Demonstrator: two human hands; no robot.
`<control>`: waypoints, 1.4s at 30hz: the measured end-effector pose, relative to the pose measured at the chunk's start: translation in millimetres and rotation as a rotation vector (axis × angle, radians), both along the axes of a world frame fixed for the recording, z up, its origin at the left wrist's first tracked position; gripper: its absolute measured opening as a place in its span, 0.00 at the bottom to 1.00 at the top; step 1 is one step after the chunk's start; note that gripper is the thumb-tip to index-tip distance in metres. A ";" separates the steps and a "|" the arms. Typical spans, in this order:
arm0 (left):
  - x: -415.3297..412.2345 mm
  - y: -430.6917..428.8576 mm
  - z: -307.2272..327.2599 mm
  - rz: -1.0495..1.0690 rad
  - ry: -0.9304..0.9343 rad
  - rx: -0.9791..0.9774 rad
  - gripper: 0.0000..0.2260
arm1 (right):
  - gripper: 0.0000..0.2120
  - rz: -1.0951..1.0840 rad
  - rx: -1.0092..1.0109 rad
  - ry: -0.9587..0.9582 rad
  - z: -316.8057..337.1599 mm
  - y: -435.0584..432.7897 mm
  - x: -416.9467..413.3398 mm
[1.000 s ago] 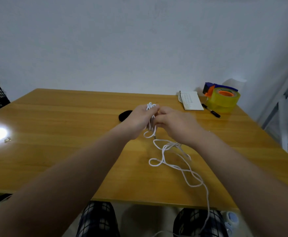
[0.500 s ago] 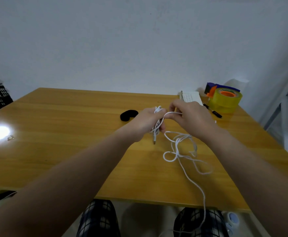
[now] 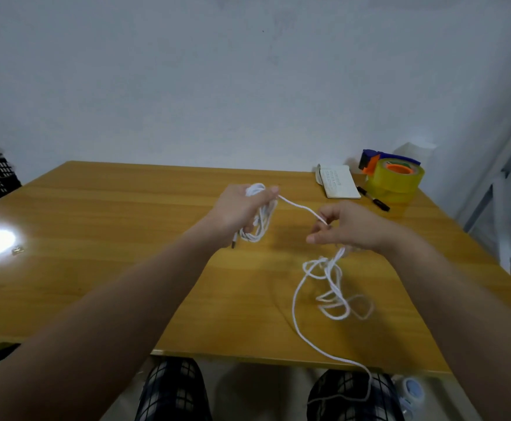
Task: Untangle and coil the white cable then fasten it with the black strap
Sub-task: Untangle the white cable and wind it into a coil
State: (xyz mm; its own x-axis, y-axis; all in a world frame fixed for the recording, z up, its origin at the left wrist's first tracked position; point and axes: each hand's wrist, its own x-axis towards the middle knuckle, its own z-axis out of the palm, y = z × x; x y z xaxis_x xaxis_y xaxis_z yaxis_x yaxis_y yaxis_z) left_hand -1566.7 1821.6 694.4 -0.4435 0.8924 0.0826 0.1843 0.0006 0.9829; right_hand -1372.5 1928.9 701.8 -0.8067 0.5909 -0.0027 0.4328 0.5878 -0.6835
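Note:
My left hand (image 3: 239, 209) holds a small bundle of loops of the white cable (image 3: 330, 278) above the wooden table (image 3: 96, 268). A plug end hangs below that hand. A taut stretch of cable runs from the bundle to my right hand (image 3: 343, 229), which pinches it between thumb and fingers. Below the right hand the cable falls into a loose tangle on the table, then trails over the front edge onto my lap. The black strap is not visible; my left hand covers the spot where it lay.
At the back right of the table lie a white notepad (image 3: 339, 185), a black marker (image 3: 374, 202) and a yellow tape roll (image 3: 395, 182) on a blue and orange dispenser. A small metal clip (image 3: 17, 250) sits beside a light glare at the left.
My hands have drawn apart: the left moved left with the bundle, the right moved right and down, stretching cable between them. The black strap has gone out of sight behind the left hand.

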 end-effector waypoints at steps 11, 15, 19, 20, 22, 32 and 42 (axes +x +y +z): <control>-26.8 -8.5 -17.6 0.502 -0.312 0.093 0.17 | 0.07 -0.461 -0.243 0.509 -27.9 9.1 4.0; -28.2 -10.0 -21.9 0.624 -0.350 0.070 0.18 | 0.11 -0.932 -0.506 0.670 -35.1 30.0 5.0; -23.8 -5.1 -21.2 0.598 -0.429 0.093 0.18 | 0.15 -0.912 -0.388 0.247 -48.5 33.2 4.2; -22.6 -3.5 -21.2 0.521 -0.427 0.096 0.19 | 0.15 -0.809 -0.307 0.036 -45.4 29.4 1.8; -19.6 -0.2 -20.0 0.344 -0.412 0.080 0.21 | 0.12 -0.618 -0.160 -0.299 -27.2 15.6 -8.5; 2.0 9.2 -0.1 -0.120 -0.413 -0.037 0.23 | 0.13 -0.071 -0.165 0.348 2.0 -34.9 -54.9; 10.7 -1.6 22.0 -0.264 -0.593 0.116 0.20 | 0.15 -0.319 -0.548 0.752 -3.4 6.5 -37.4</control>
